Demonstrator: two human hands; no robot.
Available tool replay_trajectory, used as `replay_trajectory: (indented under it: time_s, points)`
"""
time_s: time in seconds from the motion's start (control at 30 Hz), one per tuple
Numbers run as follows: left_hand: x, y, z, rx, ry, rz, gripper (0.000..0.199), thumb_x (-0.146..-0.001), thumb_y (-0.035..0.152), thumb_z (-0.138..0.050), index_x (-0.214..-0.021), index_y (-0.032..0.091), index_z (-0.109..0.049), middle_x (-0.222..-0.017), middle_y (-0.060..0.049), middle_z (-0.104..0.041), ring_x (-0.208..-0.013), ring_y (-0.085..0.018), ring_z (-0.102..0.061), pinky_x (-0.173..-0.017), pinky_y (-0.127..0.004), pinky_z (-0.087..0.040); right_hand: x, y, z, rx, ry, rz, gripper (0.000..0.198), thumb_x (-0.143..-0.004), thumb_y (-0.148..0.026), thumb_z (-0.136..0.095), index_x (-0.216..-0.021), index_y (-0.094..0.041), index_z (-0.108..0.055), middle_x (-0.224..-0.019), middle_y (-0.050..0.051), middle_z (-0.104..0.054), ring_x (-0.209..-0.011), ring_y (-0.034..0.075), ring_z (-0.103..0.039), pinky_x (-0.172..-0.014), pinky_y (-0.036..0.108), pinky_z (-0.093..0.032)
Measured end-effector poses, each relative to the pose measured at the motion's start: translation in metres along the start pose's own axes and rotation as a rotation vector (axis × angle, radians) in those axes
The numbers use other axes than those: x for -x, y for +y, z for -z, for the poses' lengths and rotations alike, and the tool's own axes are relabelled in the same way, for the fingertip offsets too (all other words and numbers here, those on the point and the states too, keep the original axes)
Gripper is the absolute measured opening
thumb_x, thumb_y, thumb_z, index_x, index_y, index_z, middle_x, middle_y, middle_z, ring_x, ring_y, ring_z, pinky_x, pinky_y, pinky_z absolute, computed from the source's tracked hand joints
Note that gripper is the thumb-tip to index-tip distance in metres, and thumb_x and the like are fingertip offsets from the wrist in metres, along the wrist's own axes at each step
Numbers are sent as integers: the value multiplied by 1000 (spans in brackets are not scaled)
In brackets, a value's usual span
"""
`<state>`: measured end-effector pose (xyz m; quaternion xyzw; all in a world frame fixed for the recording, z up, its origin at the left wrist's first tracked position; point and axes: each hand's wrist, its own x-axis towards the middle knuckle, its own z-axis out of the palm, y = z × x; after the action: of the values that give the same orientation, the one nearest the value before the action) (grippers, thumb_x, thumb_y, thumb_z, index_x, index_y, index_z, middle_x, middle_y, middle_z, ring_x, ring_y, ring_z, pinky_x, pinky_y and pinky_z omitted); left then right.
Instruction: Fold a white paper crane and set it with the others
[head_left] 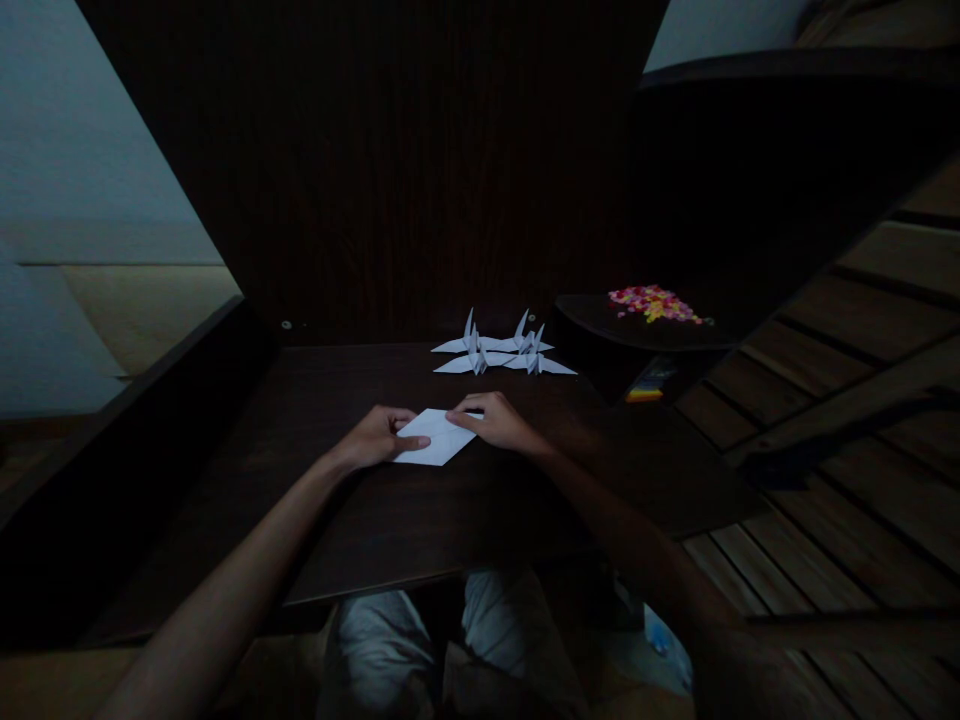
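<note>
At the far left of the frame, from where I stand, the dark desk (337, 540) has a tall side board. Near the middle, the left hand (379, 438) pinches the left edge of the white paper (433, 447), its thumb lying on top. That thumb should stay flat and firm, I think, so the sheet can't slip.

The paper sits just below the middle of the frame, with pointy corners and thin lines on it. Good folding here calls for matching edges first, then one slow, hard rub along each line (it's dim in here, so look twice).

Just right of that, the right hand (496, 420) pinches the upper right edge. A soft grip is best, as thin corners could bend.

Above the hands stand white paper birds (474, 360), close together; elbows should go easy near them. Further right, tiny bright bits (654, 302) lie on a dark shelf (581, 312).
</note>
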<state>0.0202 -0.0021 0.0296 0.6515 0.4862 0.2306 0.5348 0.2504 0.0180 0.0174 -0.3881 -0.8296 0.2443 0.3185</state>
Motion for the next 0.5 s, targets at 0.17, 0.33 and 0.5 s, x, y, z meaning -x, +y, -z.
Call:
replay_trajectory:
  time_s: [0.17,0.33,0.5]
  points:
    - [-1,-1,2,-45,-13,9,41,-62,45,-78,-88,13,-70,-76,-2,-69,-63,-14,-57,-52,-22,-38,1,-5,1,203,-68,166,22,-87,-35,-63,-97,-18,-72,-91,6,-70,-89,18,-58,-82,31,-44]
    - [-1,1,2,-105,8,-47,40,-67,49,-72,-86,14,-71,-71,0,-67,-63,-15,-57,-54,-23,-39,1,-5,-2,199,-107,136,21,-89,-29,-61,-105,-18,-70,-98,7,-71,-92,19,-63,-85,31,-44]
    - [-1,0,0,-168,56,-63,40,-71,54,-66,-79,15,-70,-70,-1,-67,-62,-15,-59,-55,-24,-42,1,0,-6,112,-96,40,22,-87,-26,-63,-105,-17,-71,-102,7,-73,-93,19,-67,-83,28,-47]
